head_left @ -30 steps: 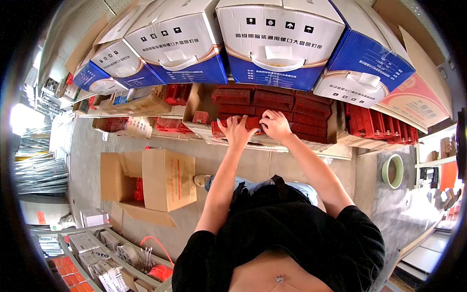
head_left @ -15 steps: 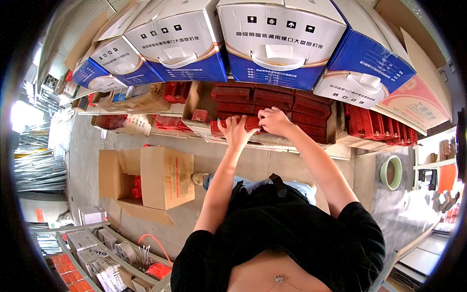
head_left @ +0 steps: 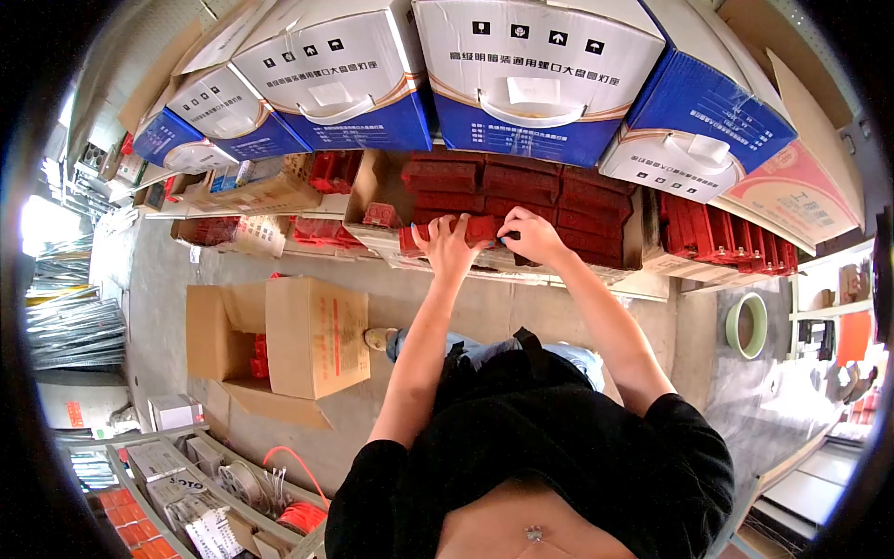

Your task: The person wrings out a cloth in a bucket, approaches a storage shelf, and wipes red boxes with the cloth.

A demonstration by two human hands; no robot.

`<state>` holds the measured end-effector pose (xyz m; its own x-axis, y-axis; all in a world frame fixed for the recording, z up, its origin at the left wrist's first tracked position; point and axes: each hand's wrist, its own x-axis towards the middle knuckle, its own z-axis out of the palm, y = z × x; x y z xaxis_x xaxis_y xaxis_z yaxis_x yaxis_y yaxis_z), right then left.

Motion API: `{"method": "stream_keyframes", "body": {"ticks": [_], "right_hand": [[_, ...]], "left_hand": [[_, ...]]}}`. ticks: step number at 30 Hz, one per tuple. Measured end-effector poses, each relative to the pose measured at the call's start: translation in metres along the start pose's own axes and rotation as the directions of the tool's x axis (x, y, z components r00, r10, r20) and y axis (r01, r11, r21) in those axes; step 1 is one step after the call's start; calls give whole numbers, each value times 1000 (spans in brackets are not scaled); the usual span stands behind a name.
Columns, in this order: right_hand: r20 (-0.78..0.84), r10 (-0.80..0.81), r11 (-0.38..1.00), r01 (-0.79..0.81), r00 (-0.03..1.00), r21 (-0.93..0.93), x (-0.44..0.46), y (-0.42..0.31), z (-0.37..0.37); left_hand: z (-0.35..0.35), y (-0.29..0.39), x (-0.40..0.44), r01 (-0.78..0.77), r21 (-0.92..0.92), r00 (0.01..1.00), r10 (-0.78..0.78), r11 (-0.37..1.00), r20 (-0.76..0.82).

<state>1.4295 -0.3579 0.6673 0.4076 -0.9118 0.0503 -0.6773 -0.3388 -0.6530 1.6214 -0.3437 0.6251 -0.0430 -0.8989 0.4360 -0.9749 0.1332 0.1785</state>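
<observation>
A long, narrow red block is lying gripped by the left hand. The right fingers are now curling lower, hold unclear.

Fisheye bend is strong: white-and-blue boxes bow outward, corners vignette to black. Scene bright overall. Far-left patch blown out to white; glare also clips the right-hand floor. Red blocks under the boxes sit in shade. Left hand and right hand look sharp; periphery soft.
</observation>
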Motion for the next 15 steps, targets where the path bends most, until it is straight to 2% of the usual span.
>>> {"method": "stream_keyframes", "body": {"ticks": [5,9,11,15], "right_hand": [[-42,-46,998,44,998,-37,4,0,6],[-9,-70,982,67,998,-177,9,-3,6],[30,-69,961,74,997,-267,15,-6,7],[190,83,963,-31,978,-266,26,-20,-5]], "left_hand": [[2,-1,1,5,-30,1000,-5,1000,-2],[0,3,3,30,-20,999,-29,999,32],[4,3,2,17,-17,1000,-17,1000,1],[3,3,4,6,-11,1000,-6,1000,-1]]}}
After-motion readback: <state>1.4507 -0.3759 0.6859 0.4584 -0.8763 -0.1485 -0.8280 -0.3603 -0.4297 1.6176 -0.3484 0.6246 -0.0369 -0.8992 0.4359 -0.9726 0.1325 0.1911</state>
